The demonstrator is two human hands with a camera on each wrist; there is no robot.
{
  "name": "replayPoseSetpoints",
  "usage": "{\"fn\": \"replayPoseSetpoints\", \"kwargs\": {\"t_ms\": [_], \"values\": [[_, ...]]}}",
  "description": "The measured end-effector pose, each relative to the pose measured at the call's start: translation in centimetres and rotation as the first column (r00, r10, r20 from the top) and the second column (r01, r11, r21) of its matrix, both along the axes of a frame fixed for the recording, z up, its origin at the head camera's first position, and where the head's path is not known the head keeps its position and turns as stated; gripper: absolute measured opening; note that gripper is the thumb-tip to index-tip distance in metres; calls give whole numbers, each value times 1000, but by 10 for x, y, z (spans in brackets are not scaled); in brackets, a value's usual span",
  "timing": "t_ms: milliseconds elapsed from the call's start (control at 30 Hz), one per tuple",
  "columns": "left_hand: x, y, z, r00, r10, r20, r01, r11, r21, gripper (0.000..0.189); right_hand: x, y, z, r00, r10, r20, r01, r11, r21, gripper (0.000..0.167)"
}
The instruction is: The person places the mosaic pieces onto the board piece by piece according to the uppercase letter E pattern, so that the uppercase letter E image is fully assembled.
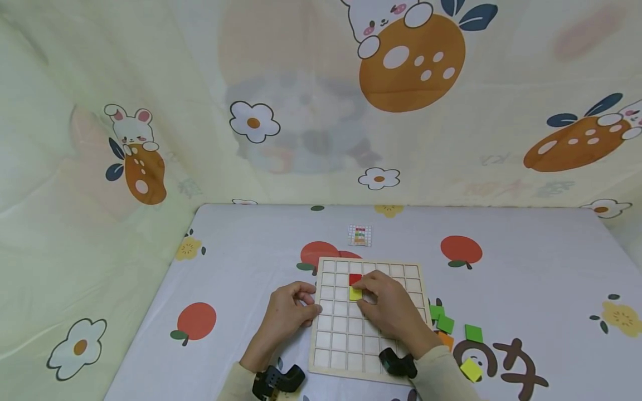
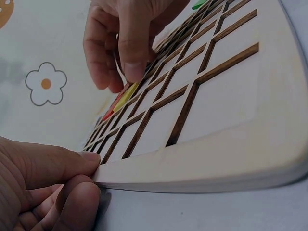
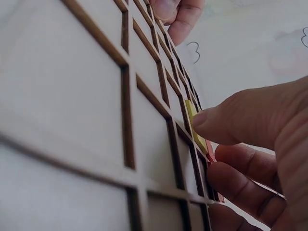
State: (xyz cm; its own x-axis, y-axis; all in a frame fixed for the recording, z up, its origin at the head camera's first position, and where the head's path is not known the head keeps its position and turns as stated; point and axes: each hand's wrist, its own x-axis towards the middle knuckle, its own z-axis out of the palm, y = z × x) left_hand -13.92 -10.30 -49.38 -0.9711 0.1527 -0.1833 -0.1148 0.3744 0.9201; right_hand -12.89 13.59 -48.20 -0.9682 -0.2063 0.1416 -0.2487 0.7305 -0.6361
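Observation:
A light wooden grid board with raised square cells lies on the table. My left hand pinches its left edge, thumb on the rim and curled fingers at the side, as the left wrist view shows. A red square tile sits in a cell in the upper part of the grid. Directly below it is a yellow square tile. My right hand holds the yellow tile between thumb and fingers at that cell. In the right wrist view the thumb presses on the yellow tile, its fingers beside the red one.
Right of the board lie several loose tiles: green ones, an orange one partly hidden, and a yellow one. A small card with a coloured grid pattern lies behind the board. A patterned cloth covers the table.

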Motion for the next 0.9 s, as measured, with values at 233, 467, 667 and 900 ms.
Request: {"fn": "replayPoseSetpoints", "kwargs": {"t_ms": [233,467,667,900], "values": [[0,0,0,1000,0,-1,0,1000,1,32,13,17,8,998,-53,-44,54,998,28,28],[0,0,0,1000,-2,-2,2,1000,-7,32,32,54,14,987,-136,-90,139,990,32,30],[0,1,1,1000,5,10,-5,1000,-5,32,50,90,13,976,-198,-88,206,975,88,35],[1,2,1,1000,14,13,-14,1000,-10,32,64,118,10,973,-229,-36,232,961,153,35]]}}
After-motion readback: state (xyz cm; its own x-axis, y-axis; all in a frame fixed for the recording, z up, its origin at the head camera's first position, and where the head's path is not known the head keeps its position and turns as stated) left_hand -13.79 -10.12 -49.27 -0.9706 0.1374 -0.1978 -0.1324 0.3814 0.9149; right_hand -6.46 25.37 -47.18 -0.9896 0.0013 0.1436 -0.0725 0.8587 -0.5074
